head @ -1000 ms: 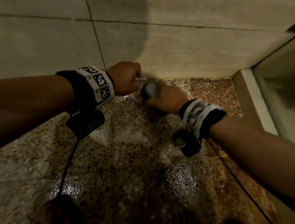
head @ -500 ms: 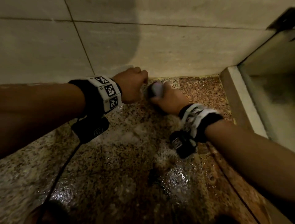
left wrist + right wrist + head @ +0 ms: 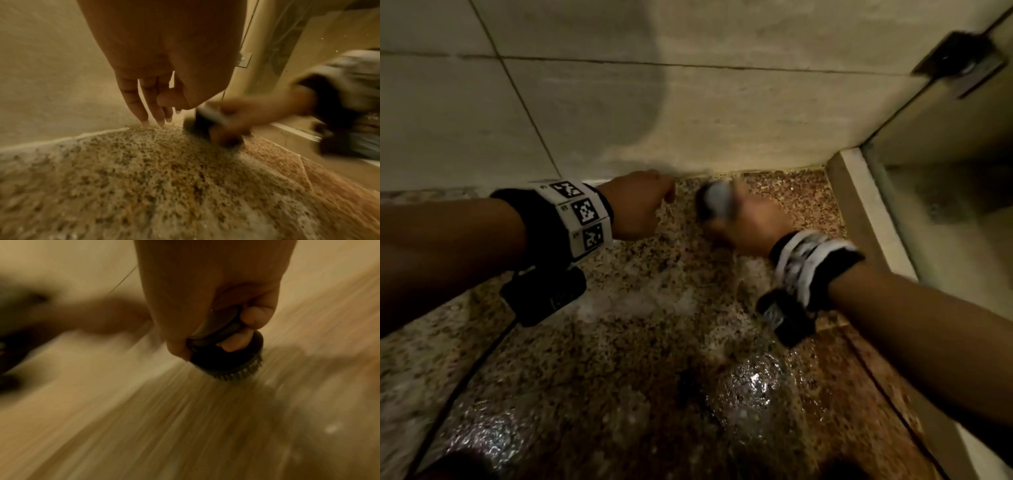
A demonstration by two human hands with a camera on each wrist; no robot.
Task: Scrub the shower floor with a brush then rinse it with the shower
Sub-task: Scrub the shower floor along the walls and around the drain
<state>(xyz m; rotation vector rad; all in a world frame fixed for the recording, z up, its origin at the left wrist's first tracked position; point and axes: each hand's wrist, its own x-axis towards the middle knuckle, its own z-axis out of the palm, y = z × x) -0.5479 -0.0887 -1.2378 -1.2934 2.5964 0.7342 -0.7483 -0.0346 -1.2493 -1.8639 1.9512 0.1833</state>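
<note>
My right hand [image 3: 750,226] grips a round black scrub brush [image 3: 710,202] with a grey top and presses its bristles onto the speckled granite shower floor [image 3: 654,342] at the foot of the back wall. The hand and brush are blurred by motion. In the right wrist view my fingers curl around the brush [image 3: 228,360], bristles down. My left hand [image 3: 643,202] is just left of the brush. In the left wrist view its fingers [image 3: 144,113] point down nearly straight, tips touching the floor by the wall, holding nothing. The floor is wet with patches of foam.
A beige tiled wall [image 3: 688,120] closes the far side. A raised pale curb [image 3: 859,212] and a glass door with a dark hinge [image 3: 959,61] bound the right side. A black cable [image 3: 465,370] trails from my left wrist over the floor.
My right hand has scrubbed the brush a little to the right along the wall base, toward the curb. My left hand stays by the wall. The view has shifted slightly.
</note>
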